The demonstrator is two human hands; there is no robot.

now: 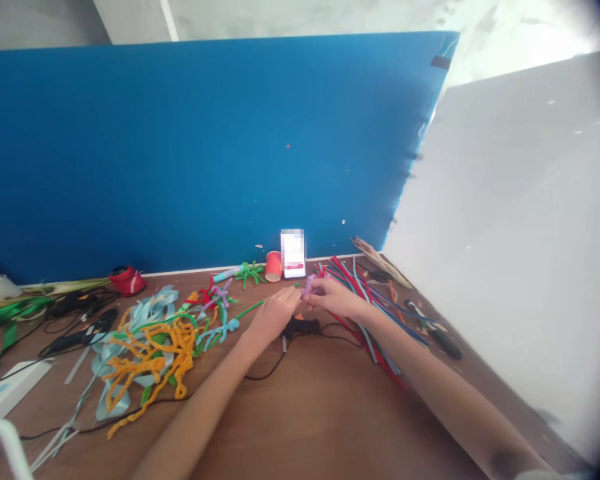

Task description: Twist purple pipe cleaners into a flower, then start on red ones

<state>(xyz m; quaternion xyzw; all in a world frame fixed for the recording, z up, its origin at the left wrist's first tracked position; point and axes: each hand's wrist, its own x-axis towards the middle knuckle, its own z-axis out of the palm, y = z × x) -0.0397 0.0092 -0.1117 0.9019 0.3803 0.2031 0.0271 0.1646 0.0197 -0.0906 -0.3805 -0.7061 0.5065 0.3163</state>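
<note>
My left hand (275, 312) and my right hand (333, 297) meet over the brown table (320, 413), fingers pinched together on a small purple pipe cleaner piece (309, 285). A green pipe cleaner stem (250, 308) runs out to the left from my left hand. A black glue gun (300, 328) lies on the table just under my hands, its cord trailing toward me. Red, blue and grey pipe cleaners (365, 293) lie in a bundle beneath my right forearm.
A tangle of orange pipe cleaners (150, 363) and light blue ribbon (147, 313) lies at the left. An orange paper cup (273, 266) and a white card (293, 253) stand by the blue partition (205, 153). Black cables, a white power strip (10, 387) and a red object (127, 280) sit far left.
</note>
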